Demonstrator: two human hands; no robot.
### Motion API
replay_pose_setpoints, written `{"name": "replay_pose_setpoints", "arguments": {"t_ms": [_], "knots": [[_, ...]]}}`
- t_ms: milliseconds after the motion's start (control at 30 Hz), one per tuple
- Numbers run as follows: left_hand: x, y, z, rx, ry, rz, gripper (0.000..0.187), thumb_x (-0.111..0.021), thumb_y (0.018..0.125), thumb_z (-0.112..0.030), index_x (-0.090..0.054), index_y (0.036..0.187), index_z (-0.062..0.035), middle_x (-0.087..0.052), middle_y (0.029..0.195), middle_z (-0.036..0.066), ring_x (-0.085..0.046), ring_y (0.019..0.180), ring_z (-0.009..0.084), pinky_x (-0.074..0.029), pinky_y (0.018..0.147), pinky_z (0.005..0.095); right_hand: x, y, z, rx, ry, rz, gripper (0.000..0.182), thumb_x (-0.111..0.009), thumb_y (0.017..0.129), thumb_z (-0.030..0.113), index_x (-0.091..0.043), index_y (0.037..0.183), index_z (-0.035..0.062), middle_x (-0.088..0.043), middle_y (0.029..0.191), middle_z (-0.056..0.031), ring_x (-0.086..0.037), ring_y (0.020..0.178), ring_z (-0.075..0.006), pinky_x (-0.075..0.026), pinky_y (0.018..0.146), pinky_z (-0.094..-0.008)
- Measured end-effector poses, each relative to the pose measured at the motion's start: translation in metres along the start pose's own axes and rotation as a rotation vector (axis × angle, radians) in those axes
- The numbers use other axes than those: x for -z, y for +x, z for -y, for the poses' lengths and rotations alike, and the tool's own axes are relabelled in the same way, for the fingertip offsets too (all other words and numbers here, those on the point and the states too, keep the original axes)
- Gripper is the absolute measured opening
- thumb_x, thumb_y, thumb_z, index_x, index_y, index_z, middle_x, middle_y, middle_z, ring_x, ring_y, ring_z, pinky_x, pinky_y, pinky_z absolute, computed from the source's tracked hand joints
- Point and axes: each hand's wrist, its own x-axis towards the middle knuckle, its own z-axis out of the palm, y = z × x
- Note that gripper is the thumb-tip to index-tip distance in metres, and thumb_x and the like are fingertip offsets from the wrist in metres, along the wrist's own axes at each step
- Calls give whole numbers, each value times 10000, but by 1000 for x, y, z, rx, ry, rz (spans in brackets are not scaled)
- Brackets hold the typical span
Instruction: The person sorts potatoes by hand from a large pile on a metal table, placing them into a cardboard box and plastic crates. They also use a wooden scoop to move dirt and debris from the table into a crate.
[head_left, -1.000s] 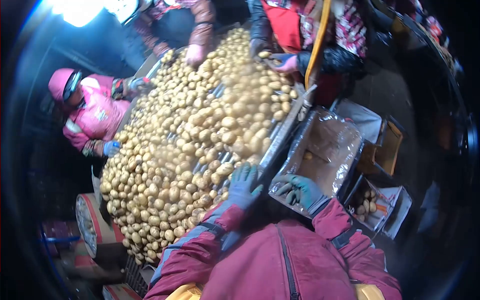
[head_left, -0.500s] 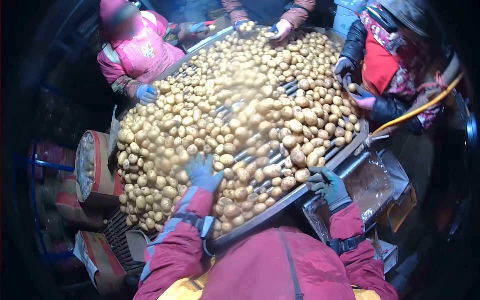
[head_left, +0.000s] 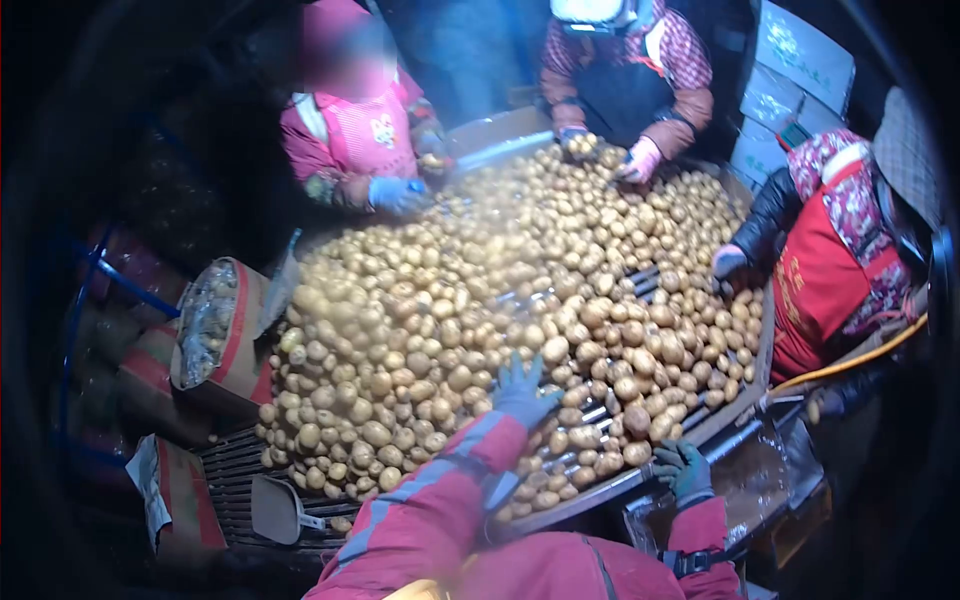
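Observation:
Potatoes [head_left: 400, 340] lie heaped over a large slatted sorting table [head_left: 740, 420]. My left hand [head_left: 525, 393], in a blue-grey glove, rests flat on the heap near its front, with fingers spread and nothing held. At the table's front right rim is my right hand [head_left: 683, 470], in a green-grey glove. Its fingers are stretched over the rim, apart, beside a potato [head_left: 637, 455] on the slats. I see no potato in that hand. Dark metal slats [head_left: 595, 412] show between the potatoes just right of my left hand.
Three people [head_left: 365, 140] stand around the far and right sides, gloved hands at the potatoes. Cartons [head_left: 225, 330] stand at left, one filled. A grey dustpan [head_left: 275, 508] lies on the lower left slats. A lined box [head_left: 745, 470] sits below my right hand, near a yellow hose [head_left: 850, 358].
The camera view has turned, shifting the table lower right. My left hand has moved right across the heap, toward the bare slats. My right hand stays at the rim.

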Motion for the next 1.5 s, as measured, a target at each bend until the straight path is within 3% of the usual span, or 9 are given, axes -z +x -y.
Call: {"name": "replay_pose_setpoints", "arguments": {"t_ms": [200,333,500,633,700,1200,1333,1367,1500], "knots": [[37,-51,96,-135,-130,-361,829,-727,832,-514,-455,1506,-114,-380,1540,253,-324,1442,456,-272,1195,541,-3,1,10,-48,-140,-82,542,-472,1023,461,-579,1327,26,-692,1166,-201,-693,648,-303,-553,524,-363],[71,-100,176,240,178,-719,867,-769,797,-494,-469,1472,-40,-433,1495,271,-366,1415,440,-322,1162,525,-13,-5,19,-90,-213,-77,593,-482,1006,545,-623,1223,11,-715,972,-154,-633,538,-259,-513,484,-341],[54,-97,210,444,-71,-555,971,-776,776,-539,-422,1486,22,-446,1496,273,-397,1408,422,-342,1154,497,-24,-9,27,-125,-189,-112,603,-449,1048,513,-628,1161,-52,-659,747,-113,-434,453,-168,-401,431,-304],[58,-85,179,555,-161,-538,1056,-780,777,-551,-346,1501,85,-441,1489,310,-407,1408,418,-340,1169,456,-10,-6,30,-164,-151,-6,546,-538,1006,510,-692,1110,-3,-717,800,-131,-603,500,-240,-500,450,-323],[48,-74,191,494,-208,-590,1091,-771,788,-558,-301,1503,118,-396,1504,344,-396,1412,435,-340,1169,464,-8,-7,31,-157,-180,-22,584,-496,1029,509,-658,1159,-36,-708,818,-148,-561,515,-219,-471,470,-320],[69,-50,183,589,-583,-616,848,-784,814,-507,-500,1455,-31,-347,1465,305,-462,1308,450,-435,1075,463,-2,3,38,-260,-268,23,621,-469,1027,500,-624,1216,-71,-717,876,-211,-658,560,-347,-567,495,-410],[70,-32,194,571,-616,-551,882,-772,821,-533,-467,1489,-44,-486,1411,283,-499,1295,417,-415,1086,459,-23,-8,42,-237,-335,-41,564,-512,1015,487,-670,1131,-42,-713,791,-159,-656,521,-326,-536,436,-394],[63,-19,195,373,-854,-616,879,-751,831,-562,-481,1469,-20,-583,1323,239,-560,1228,362,-432,1061,435,-22,-6,42,-245,-326,-40,561,-510,1016,485,-668,1131,-41,-715,795,-162,-656,520,-331,-538,437,-397],[85,31,153,589,-831,-453,898,-730,829,-608,-479,1462,-22,-611,1284,201,-597,1150,304,-451,1038,411,-5,1,39,-264,-183,10,592,-485,1029,477,-634,1156,-83,-714,830,-186,-636,533,-315,-535,472,-399]]}}
